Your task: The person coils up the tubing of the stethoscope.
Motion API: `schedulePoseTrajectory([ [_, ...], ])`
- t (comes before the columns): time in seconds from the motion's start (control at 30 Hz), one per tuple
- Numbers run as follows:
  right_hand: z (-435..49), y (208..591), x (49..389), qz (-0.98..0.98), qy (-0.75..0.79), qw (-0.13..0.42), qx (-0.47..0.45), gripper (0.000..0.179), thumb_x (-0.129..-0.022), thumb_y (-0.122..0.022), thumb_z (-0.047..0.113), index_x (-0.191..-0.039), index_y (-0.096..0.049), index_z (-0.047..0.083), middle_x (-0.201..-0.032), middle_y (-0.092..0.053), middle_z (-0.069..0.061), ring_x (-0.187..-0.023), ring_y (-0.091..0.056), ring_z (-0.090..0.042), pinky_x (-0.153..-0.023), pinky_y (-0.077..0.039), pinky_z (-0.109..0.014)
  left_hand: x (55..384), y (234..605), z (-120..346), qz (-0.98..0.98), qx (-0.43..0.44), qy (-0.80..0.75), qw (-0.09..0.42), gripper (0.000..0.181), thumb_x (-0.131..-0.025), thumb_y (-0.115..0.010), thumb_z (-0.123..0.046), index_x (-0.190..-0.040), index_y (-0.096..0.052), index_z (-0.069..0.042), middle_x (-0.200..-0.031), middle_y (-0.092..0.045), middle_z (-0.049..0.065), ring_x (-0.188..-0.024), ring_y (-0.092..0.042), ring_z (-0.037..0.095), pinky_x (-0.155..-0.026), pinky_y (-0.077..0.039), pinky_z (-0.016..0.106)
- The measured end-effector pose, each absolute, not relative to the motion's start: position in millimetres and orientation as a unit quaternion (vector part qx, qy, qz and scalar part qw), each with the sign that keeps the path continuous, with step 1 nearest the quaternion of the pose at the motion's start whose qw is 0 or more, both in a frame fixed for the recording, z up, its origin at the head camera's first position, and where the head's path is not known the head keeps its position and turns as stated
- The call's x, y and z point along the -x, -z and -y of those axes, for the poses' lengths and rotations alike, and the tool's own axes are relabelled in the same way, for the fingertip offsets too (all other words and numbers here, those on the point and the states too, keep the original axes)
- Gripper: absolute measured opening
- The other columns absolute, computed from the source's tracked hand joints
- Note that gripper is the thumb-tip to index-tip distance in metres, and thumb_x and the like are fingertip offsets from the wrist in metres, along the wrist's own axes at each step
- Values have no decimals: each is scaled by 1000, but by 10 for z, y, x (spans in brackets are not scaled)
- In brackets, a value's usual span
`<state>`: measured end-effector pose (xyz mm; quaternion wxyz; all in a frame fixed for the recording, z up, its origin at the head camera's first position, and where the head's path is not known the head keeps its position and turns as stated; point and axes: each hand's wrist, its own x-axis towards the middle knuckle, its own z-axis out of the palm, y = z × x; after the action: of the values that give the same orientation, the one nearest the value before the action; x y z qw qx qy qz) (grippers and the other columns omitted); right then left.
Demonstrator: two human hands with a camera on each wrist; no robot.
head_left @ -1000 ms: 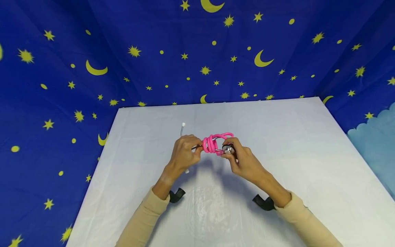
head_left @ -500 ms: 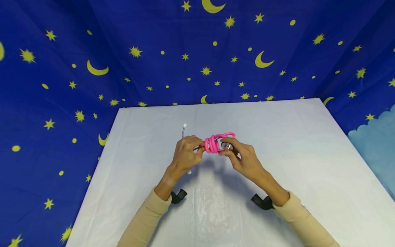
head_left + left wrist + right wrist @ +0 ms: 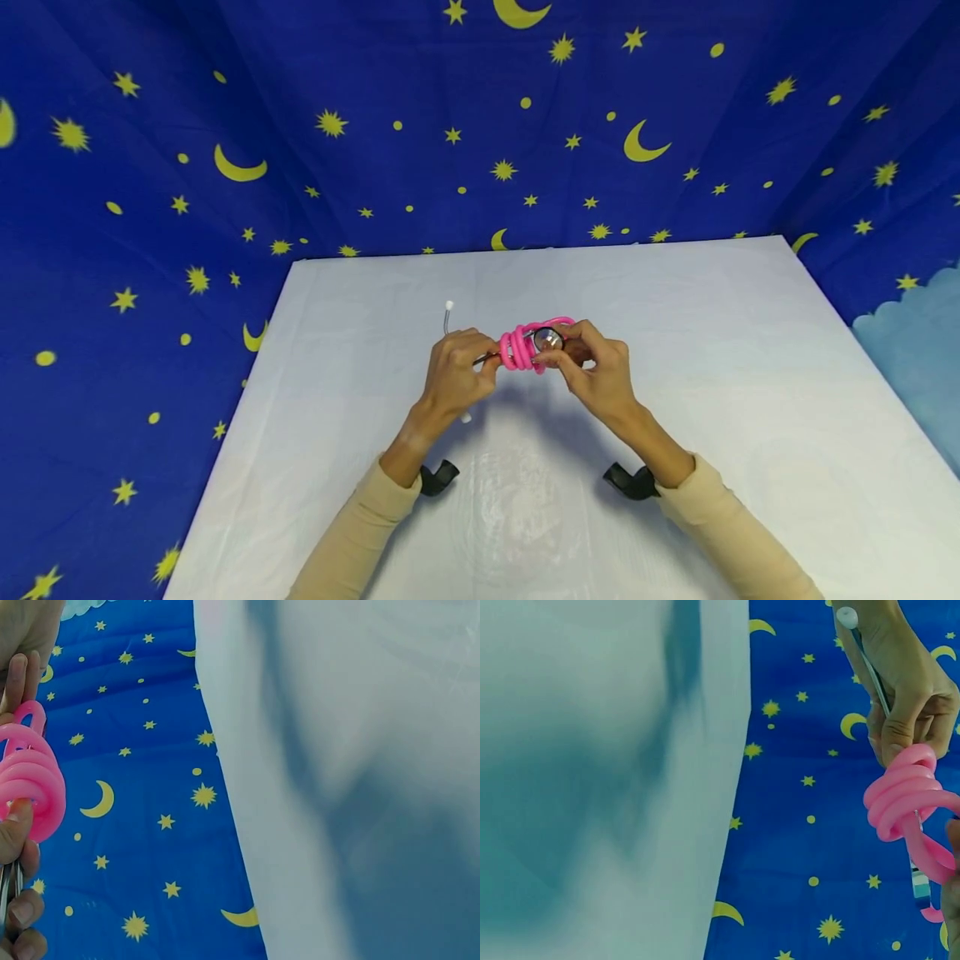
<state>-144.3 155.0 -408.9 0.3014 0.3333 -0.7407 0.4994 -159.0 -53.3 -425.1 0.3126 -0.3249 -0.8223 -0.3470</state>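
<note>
The stethoscope is held above the middle of the white table, well apart from the far edge and both side edges. Table surface extends to the left and right of the hands; the starred curtain stands beyond the far edge.

The left hand has its fingers curled and grips the metal tubes. The right hand pinches the round chest piece between thumb and fingers, just beside the coiled pink tubing.

The left wrist view shows the left thumb against the coil, a contact the head view hides. The right wrist view shows one metal tube running alongside the left hand to a white ear tip.

Compared with one second earlier, the chest piece sits higher and nearer the coil; the left hand maintains its grip.
</note>
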Motion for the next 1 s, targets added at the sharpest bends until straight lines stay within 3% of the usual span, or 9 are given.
schedulePoseTrajectory([
  [0.1, -1529, 4090, 1477, 743, -488, 328, -320, 34, -88, -70, 25, -100, -68, -6, -60, -66, -8, -44, -48, -8, -44, -38, -15, 1590, 4243, 521, 817, 325, 350, 324, 11, -70, -71, 6, -69, -71, -5, -64, -67, 4, -56, -57, 14, -53, -45, 29],
  [0.3, -1485, 4081, 1496, 738, -479, 350, -321, 30, -84, -74, 15, -105, -72, -7, -59, -62, -7, -44, -40, -7, -43, -34, -16, 1597, 4228, 510, 811, 325, 348, 339, 11, -71, -71, 7, -70, -72, -4, -64, -68, 5, -55, -58, 14, -52, -45, 28],
  [0.53, -1425, 4074, 1522, 747, -428, 403, -309, 35, -86, -72, 28, -103, -75, -2, -61, -57, -5, -46, -36, -11, -45, -27, -19, 1584, 4205, 506, 805, 317, 352, 358, 10, -71, -71, 6, -73, -74, -3, -65, -69, 5, -54, -57, 14, -52, -45, 28],
  [0.77, -1413, 4073, 1537, 747, -399, 437, -302, 35, -89, -71, 29, -102, -75, -2, -68, -65, -10, -48, -42, -13, -47, -34, -21, 1578, 4187, 497, 795, 321, 365, 364, 10, -70, -71, 8, -72, -73, -2, -64, -68, 6, -53, -56, 14, -52, -44, 29],
  [1.0, -1393, 4093, 1535, 747, -355, 486, -283, 32, -90, -71, 30, -102, -77, 2, -63, -54, -8, -51, -42, -17, -53, -32, -29, 1580, 4186, 489, 779, 324, 387, 373, 11, -69, -70, 9, -70, -73, -2, -62, -68, 6, -53, -57, 15, -51, -43, 27],
])
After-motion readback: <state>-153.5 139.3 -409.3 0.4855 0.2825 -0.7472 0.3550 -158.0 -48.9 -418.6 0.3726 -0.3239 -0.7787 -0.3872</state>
